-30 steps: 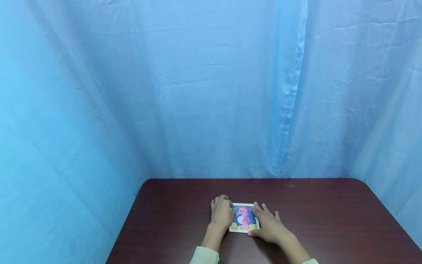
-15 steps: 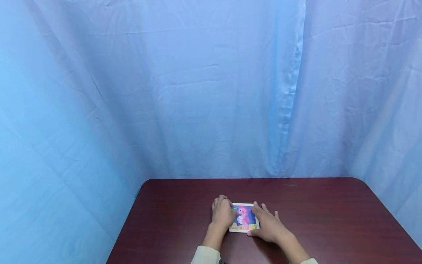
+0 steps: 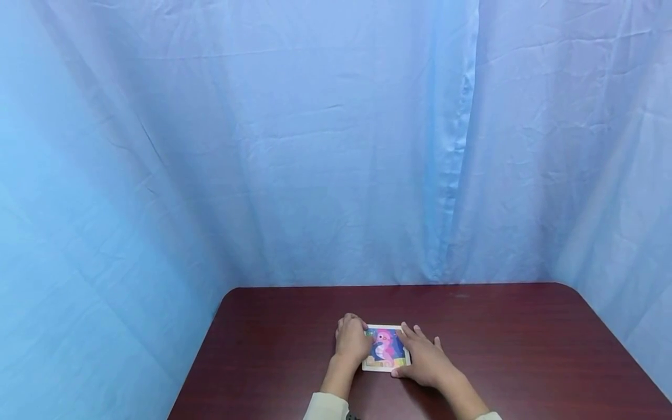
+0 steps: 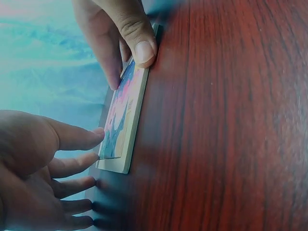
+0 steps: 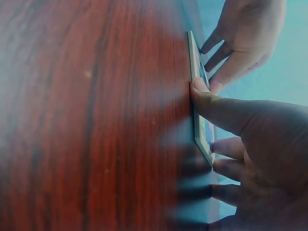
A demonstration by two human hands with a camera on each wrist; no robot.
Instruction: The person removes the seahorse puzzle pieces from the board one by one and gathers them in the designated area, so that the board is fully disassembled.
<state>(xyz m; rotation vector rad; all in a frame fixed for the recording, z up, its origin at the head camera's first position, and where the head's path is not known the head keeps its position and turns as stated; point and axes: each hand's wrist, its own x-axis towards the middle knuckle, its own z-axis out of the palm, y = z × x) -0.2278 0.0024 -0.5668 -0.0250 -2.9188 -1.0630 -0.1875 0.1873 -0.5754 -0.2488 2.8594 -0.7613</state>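
Observation:
A small square jigsaw puzzle (image 3: 384, 349) with a pale frame and a pink seahorse on blue lies flat on the table between both hands. My left hand (image 3: 353, 341) is at its left side, thumb reaching over the picture; in the left wrist view that hand (image 4: 33, 168) has its index fingertip by the frame corner and the other fingers spread beside the puzzle (image 4: 122, 139). My right hand (image 3: 427, 359) holds the right side, thumb on the near edge and index finger over the picture. In the right wrist view its thumb (image 5: 204, 94) presses the frame edge. The hands cover parts of the picture.
The dark red-brown wooden table (image 3: 520, 344) has rounded far corners. Pale blue curtains (image 3: 336, 146) hang behind it and along both sides. Light sleeves (image 3: 326, 406) cover the forearms near the bottom edge of the head view.
Both hands and the puzzle keep nearly the same positions relative to each other. The head view has shifted slightly, so the scene sits a little further left and lower.

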